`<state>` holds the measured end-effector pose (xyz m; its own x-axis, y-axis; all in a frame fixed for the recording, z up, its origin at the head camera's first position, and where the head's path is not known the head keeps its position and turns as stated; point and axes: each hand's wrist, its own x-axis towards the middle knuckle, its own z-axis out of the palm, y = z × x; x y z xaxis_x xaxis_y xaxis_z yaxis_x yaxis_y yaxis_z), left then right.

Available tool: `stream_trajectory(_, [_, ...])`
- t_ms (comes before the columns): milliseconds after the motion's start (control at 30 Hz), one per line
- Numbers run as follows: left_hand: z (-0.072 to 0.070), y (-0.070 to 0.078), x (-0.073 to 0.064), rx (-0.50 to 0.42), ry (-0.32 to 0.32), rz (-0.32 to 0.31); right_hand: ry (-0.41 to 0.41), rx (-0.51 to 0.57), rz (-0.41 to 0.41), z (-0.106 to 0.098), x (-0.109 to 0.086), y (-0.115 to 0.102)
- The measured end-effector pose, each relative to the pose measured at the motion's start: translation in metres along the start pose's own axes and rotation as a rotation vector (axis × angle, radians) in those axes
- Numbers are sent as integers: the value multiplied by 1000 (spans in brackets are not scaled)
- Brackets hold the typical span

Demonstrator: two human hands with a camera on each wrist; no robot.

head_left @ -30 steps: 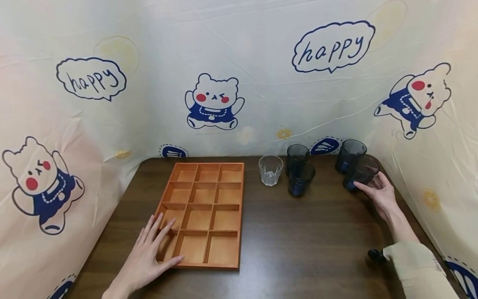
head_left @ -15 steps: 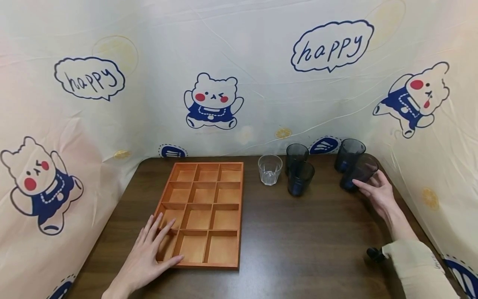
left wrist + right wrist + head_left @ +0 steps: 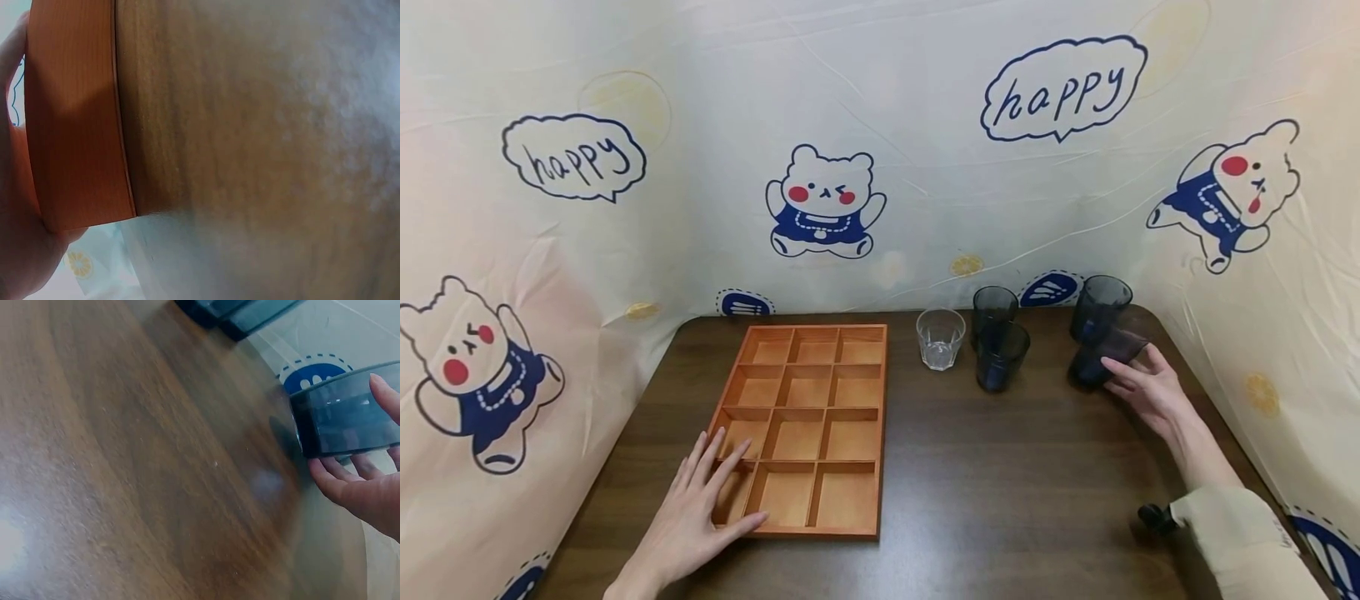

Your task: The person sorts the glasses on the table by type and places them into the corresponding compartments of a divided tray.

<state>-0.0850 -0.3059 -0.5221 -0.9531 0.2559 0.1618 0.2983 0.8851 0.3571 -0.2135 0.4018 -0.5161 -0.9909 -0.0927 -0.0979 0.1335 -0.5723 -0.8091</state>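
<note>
My right hand (image 3: 1153,396) grips a dark tinted glass (image 3: 1093,364) at the table's back right, thumb on one side and fingers on the other. The glass is tilted, with its rim toward the palm. In the right wrist view, the thumb lies over the wall of the glass (image 3: 350,415) and the fingers are under it. My left hand (image 3: 688,508) rests with spread fingers on the near left corner of a wooden compartment tray (image 3: 820,532). The tray's orange-brown side wall (image 3: 78,125) fills the left part of the left wrist view.
Behind the held glass stands another dark glass (image 3: 1099,307). Two more dark glasses, one in back (image 3: 995,310) and one in front (image 3: 1002,358), stand beside a clear glass (image 3: 940,340). A printed curtain (image 3: 925,192) encloses the brown table (image 3: 1000,483).
My right hand has shifted slightly left with the dark glass, and the glass has tipped further over, its base swinging left. My left hand has stayed on the tray.
</note>
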Motion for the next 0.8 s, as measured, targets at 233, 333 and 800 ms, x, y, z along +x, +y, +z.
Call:
stream_trajectory(233, [0,0,0,-4,-7,-11,-102,37,84,12,-4,3])
stream_trajectory(333, [0,0,1,4,5,-2,-103,1,102,18,-6,5])
stream_trajectory(800, [-1,0,1,9,11,-1,-82,-198,133,57,-12,20])
